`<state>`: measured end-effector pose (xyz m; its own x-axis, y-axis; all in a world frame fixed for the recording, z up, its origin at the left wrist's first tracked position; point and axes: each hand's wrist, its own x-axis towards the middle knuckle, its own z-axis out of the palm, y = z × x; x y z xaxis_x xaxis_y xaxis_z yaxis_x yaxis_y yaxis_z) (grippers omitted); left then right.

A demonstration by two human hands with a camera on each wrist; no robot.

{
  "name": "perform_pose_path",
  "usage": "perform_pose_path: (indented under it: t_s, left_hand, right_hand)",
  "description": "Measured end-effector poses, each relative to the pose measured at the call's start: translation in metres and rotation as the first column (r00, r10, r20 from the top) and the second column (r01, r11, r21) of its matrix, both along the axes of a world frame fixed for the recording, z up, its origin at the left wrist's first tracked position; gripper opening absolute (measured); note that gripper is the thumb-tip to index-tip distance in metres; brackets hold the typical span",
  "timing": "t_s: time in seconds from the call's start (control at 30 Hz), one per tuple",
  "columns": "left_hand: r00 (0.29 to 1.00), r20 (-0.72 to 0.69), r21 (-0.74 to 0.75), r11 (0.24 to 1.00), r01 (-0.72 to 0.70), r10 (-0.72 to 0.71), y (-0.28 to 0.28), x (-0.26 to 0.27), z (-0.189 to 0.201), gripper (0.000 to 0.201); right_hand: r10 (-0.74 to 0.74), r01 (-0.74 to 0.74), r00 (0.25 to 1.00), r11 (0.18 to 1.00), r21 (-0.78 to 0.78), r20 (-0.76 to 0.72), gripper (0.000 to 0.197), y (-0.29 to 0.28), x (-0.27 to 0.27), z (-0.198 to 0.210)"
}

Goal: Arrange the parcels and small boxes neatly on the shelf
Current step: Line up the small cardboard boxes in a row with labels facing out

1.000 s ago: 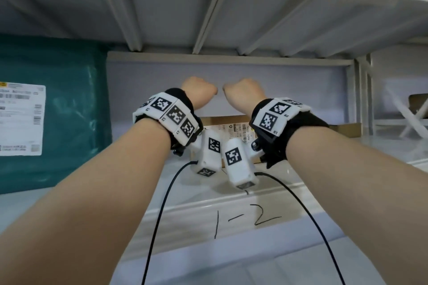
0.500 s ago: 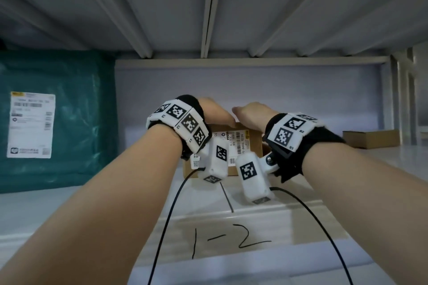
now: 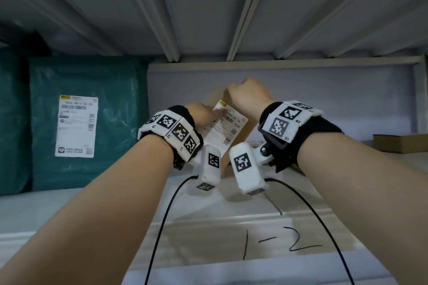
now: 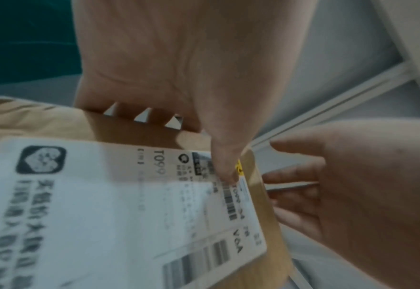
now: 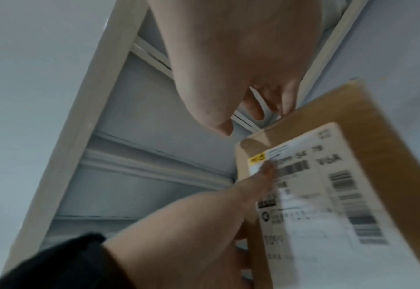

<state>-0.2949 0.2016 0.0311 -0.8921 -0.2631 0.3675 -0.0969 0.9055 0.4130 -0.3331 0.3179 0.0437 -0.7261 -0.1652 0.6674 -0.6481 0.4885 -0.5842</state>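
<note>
**Flat box tipped up on shelf 1-2, both hands on it**

Head view: A flat brown cardboard box with a white shipping label [image 3: 228, 126] stands tilted on edge on the white metal shelf [image 3: 231, 222], mid-bay, near the back wall. The left hand [image 3: 203, 114] grasps its left side, thumb on the label. The right hand [image 3: 250, 97] curls over the top corner. To the left stands a large teal plastic-wrapped parcel with its own white label [image 3: 111, 109], apart from the box. A low brown cardboard carton [image 3: 400, 143] lies far right. The front lip bears the handwritten mark "1-2" [image 3: 281, 244].

Left wrist view: The thumb [image 4: 224, 168] presses the label near the edge; the other fingers go behind the box, so this hand grasps it. The right hand's fingers are at the far edge.

Right wrist view: Fingertips [image 5: 286, 101] hook over the top edge; the thumb hangs free. Contact looks light.

Judgement: the box seems light and stiff; the glossy label may slip under a thumb, so bare cardboard edges make the better hold. Nothing blocks the bay; the teal parcel limits leftward travel, and the ribbed shelf above sits low.
</note>
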Motion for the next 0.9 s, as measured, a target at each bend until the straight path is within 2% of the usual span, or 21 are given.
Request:
perform_pose_path:
  t_s: [0.1,0.13,0.23,0.37,0.43,0.5,0.6,0.63,0.7,0.73,0.9]
  left_hand:
    - [0.999,-0.031,0.117,0.992,-0.041,0.045,-0.026,0.008,-0.008,0.067]
    - [0.997,-0.038,0.142,0.988,-0.055,0.061,-0.034,0.009,-0.011,0.067]
    - [0.997,-0.055,0.239,0.970,-0.032,0.047,-0.052,0.009,-0.018,0.067]
    - [0.993,-0.114,0.319,0.947,0.018,0.020,-0.064,0.008,-0.024,0.065]
    - [0.984,-0.173,0.345,0.938,0.032,0.031,-0.068,0.008,-0.026,0.055]
    - [0.965,-0.257,0.374,0.926,0.054,0.048,-0.074,0.009,-0.026,0.028]
    - [0.931,-0.356,0.428,0.900,0.079,0.088,-0.083,0.009,-0.024,0.009]
    - [0.917,-0.387,0.437,0.895,0.089,0.098,-0.084,0.010,-0.025,0.010]
    - [0.893,-0.433,0.468,0.877,0.106,0.124,-0.088,0.007,-0.027,0.044]
    - [0.879,-0.455,0.473,0.875,0.103,0.142,-0.090,0.006,-0.028,0.054]
    - [0.835,-0.526,0.501,0.852,0.152,0.160,-0.098,0.005,-0.029,0.062]
  right_hand:
    - [-0.003,0.005,0.997,1.000,-0.026,0.072,0.031,-0.021,-0.003,-0.011]
    - [0.011,-0.008,0.995,0.999,-0.031,0.102,0.037,-0.028,-0.004,-0.016]
    - [0.097,-0.081,0.976,0.993,-0.090,0.196,0.074,-0.045,-0.004,-0.026]
    - [0.176,-0.140,0.961,0.974,-0.176,0.212,0.091,-0.065,-0.004,-0.028]
    - [0.160,-0.131,0.967,0.979,-0.155,0.196,0.089,-0.073,-0.002,-0.029]
    - [0.145,-0.119,0.976,0.981,-0.155,0.163,0.085,-0.079,-0.002,-0.031]
    - [0.138,-0.120,0.985,0.979,-0.163,0.103,0.083,-0.085,-0.004,-0.029]
    - [0.138,-0.122,0.986,0.980,-0.157,0.092,0.083,-0.087,-0.005,-0.029]
    - [0.145,-0.130,0.985,0.979,-0.155,0.090,0.086,-0.092,-0.007,-0.029]
    - [0.154,-0.137,0.983,0.976,-0.168,0.097,0.087,-0.095,-0.009,-0.031]
    - [0.201,-0.166,0.971,0.957,-0.239,0.131,0.073,-0.098,-0.019,-0.037]
